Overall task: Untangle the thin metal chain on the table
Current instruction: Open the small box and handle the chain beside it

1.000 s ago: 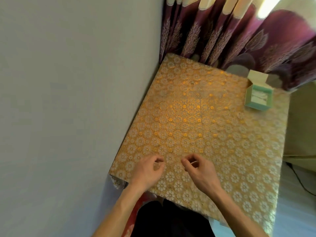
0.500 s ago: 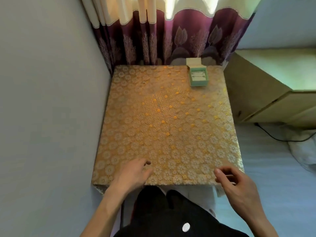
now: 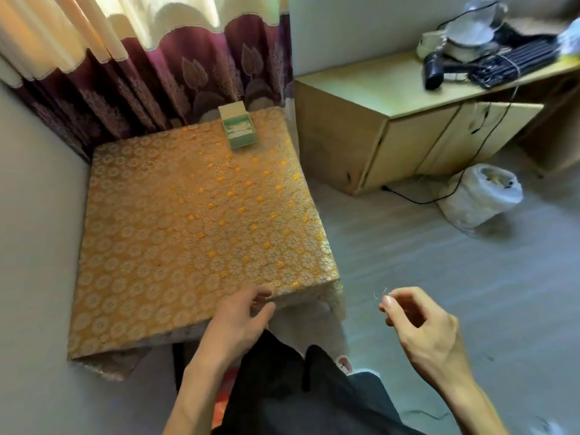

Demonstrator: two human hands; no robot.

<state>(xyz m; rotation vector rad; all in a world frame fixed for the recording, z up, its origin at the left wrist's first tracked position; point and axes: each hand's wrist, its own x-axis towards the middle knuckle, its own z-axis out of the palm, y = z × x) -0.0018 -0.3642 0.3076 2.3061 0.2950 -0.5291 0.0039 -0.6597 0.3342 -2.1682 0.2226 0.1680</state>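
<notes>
Gold-patterned counter (image 3: 188,230); thin chain (image 3: 380,293) pinched in right grip (image 3: 420,324), off near right corner; left grip (image 3: 241,318) loosely curled, apparently empty, at near edge, leftward.

A home room: patterned curtains (image 3: 150,67) behind a cloth-covered table (image 3: 194,221), a wooden cabinet (image 3: 392,127) bearing a hairdryer (image 3: 434,70).

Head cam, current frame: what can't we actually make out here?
All head view:
1. chain: only a faint wisp above the right hand that pinches it; too thin to show knots.
2. left hand: fingertips curl at the table edge; any pinch unclear.
3. green box: whitish contents, blurred.
</notes>
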